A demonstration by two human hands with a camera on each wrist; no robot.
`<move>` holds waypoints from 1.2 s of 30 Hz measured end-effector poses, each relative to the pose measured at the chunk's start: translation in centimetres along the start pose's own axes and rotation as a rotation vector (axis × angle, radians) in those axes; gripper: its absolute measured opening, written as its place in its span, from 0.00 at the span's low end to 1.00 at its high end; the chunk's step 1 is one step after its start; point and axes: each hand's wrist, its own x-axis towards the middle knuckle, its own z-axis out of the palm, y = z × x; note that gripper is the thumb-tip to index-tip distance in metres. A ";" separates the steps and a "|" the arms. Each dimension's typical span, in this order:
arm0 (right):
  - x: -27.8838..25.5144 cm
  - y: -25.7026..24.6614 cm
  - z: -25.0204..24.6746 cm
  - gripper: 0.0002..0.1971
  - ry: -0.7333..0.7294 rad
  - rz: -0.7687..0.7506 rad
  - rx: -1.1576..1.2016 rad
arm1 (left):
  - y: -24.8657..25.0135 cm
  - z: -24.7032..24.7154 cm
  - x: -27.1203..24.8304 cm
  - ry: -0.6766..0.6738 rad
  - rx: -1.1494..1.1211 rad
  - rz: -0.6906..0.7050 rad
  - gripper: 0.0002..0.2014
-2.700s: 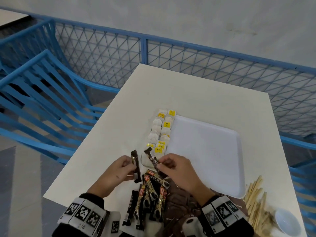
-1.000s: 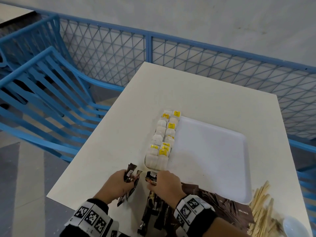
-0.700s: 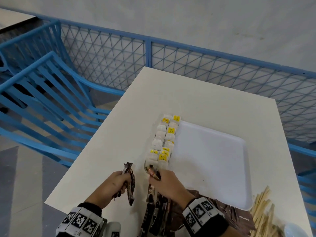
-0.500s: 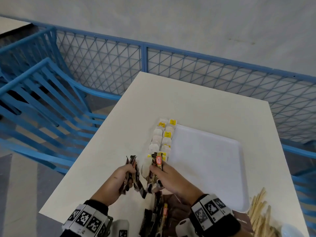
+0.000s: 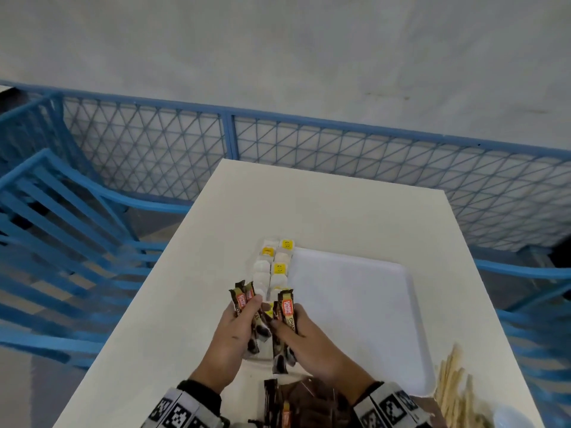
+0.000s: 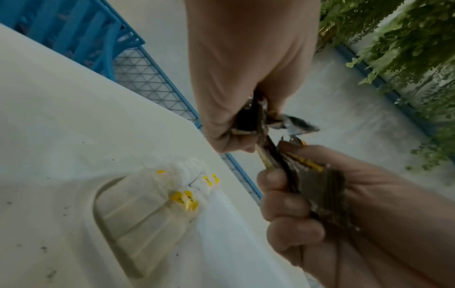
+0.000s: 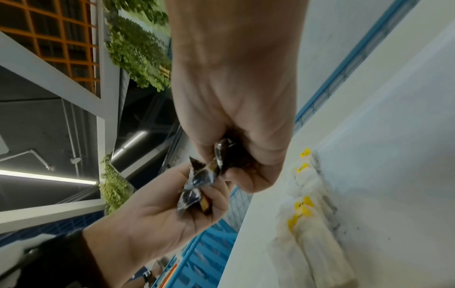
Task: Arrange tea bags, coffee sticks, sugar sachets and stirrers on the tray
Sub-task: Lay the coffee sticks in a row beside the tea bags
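Left hand (image 5: 232, 330) and right hand (image 5: 304, 341) each grip upright coffee sticks (image 5: 285, 307), nearly touching above the tray's (image 5: 355, 304) near-left corner; raised higher than half a second ago.

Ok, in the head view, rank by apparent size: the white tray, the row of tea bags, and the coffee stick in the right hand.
1. White tray, clearly largest.
2. Row of tea bags, a narrow strip along the tray's left edge.
3. Coffee stick in the right hand, smallest, though partly hidden by fingers.
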 end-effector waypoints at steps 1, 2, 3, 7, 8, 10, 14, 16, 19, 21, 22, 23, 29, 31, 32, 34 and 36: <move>-0.1 0.1 -0.3 0.08 0.014 0.014 0.001 | 0.1 0.0 0.1 0.029 -0.005 -0.002 0.15; -0.2 0.1 -0.7 0.08 0.033 0.030 0.009 | 0.2 0.1 0.4 0.048 -0.007 0.001 0.16; -0.3 0.1 -1.1 0.08 0.049 0.042 0.022 | 0.3 0.2 0.7 0.066 -0.019 0.014 0.16; -0.5 -0.4 -2.3 0.09 0.141 0.012 0.103 | 0.6 0.7 1.6 0.052 0.002 0.074 0.14; -0.4 -0.5 -2.5 0.09 0.162 0.008 0.122 | 0.7 1.1 1.5 0.024 0.008 0.082 0.13; -0.2 -0.9 -2.5 0.07 0.186 -0.001 0.145 | 0.6 2.1 1.4 -0.062 0.002 0.072 0.14; 0.0 -1.2 -2.0 0.08 0.206 -0.030 0.242 | 0.0 3.8 0.8 -0.229 -0.063 0.011 0.28; 0.2 -1.3 -1.8 0.08 0.229 -0.062 0.244 | -0.3 4.3 0.7 -0.266 -0.102 -0.025 0.33; 0.7 -0.6 -1.5 0.07 0.288 -0.047 0.114 | -0.3 4.6 0.4 -0.290 -0.145 -0.082 0.38; 0.9 -0.2 -1.6 0.06 0.324 -0.017 0.048 | -0.1 4.7 0.3 -0.325 -0.140 -0.070 0.38; 0.8 -0.1 -1.7 0.07 0.328 -0.018 0.001 | 0.0 4.7 0.3 -0.345 -0.115 -0.045 0.34; 0.7 -0.2 -1.7 0.08 0.316 -0.030 -0.048 | 0.1 4.6 0.2 -0.359 -0.093 -0.021 0.29; 0.6 0.7 -1.6 0.19 0.203 -0.013 -0.054 | 0.7 3.8 0.2 -0.348 -0.055 0.011 0.19; 0.6 0.8 -2.0 0.25 0.178 -0.010 0.047 | 0.8 3.5 0.0 -0.346 -0.069 -0.002 0.20; 0.4 0.6 -2.3 0.21 0.175 -0.017 0.093 | 0.7 3.3 0.0 -0.345 -0.074 -0.002 0.21; 0.2 0.2 -2.9 0.16 0.181 -0.022 0.114 | 0.7 3.0 -0.1 -0.318 -0.083 -0.008 0.20; 0.0 -0.1 -3.4 0.16 0.201 0.001 0.163 | 0.7 2.7 0.0 -0.286 -0.059 -0.012 0.21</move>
